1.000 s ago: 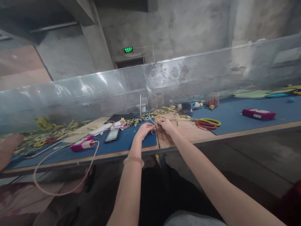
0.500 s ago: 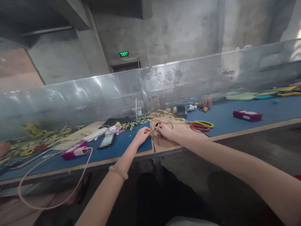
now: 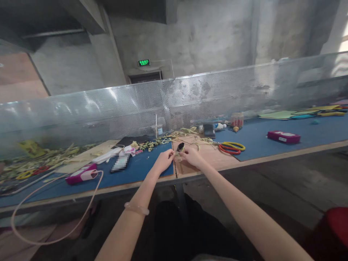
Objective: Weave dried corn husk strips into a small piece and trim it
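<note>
Over the brown board (image 3: 217, 159), my left hand (image 3: 164, 160) and my right hand (image 3: 193, 157) work close together, fingertips almost meeting. A small dark piece with pale strips (image 3: 180, 146) lies between them. My right thumb and fingers pinch this piece from its right side. The left fingers are closed in a pinch beside it; what they hold is too small to make out. Red-and-yellow-handled scissors (image 3: 231, 147) lie to the right of my right hand. Pale dried plant strips (image 3: 187, 131) are strewn behind the hands.
A phone (image 3: 120, 162) and a purple box (image 3: 81, 174) with a looping cable (image 3: 35, 241) are on the left. Another purple box (image 3: 283, 137) sits at the right. Behind the blue tabletop (image 3: 255, 145) stands a perforated metal screen (image 3: 187, 90). A red rounded object (image 3: 337, 224) is low at right.
My right hand has shifted slightly down and its forearm has swung inward. More of the dark piece now shows between the hands. My left hand has moved slightly down and closed its fingers more.
</note>
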A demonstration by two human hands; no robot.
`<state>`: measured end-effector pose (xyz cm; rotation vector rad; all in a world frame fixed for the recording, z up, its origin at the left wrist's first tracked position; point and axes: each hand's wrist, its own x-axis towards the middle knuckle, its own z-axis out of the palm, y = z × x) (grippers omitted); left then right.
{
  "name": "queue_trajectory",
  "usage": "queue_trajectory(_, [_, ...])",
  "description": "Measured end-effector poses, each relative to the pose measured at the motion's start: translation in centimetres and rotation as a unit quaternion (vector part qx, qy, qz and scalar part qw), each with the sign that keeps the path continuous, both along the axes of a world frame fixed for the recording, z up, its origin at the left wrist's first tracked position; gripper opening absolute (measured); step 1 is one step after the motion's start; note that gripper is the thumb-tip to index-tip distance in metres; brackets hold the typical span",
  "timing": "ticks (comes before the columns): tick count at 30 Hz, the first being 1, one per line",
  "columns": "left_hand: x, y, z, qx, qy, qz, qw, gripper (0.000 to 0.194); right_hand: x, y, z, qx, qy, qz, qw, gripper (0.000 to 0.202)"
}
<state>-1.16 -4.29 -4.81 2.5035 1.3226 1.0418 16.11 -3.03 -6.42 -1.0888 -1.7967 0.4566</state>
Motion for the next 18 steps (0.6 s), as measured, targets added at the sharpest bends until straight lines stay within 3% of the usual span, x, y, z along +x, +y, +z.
queue_trajectory(10, [0.04,-0.66,0.61,-0.06,-0.034,-0.008,0.998,0.013,0.05,-0.43,-0.01,0.005,-0.009,-0.032,0.999,0.026])
queue_trajectory(18, [-0.08,-0.54,0.63,-0.065,-0.025,-0.033,0.997,0.016,0.0,-0.53,0.17,0.009,-0.002,-0.052,0.999,0.026])
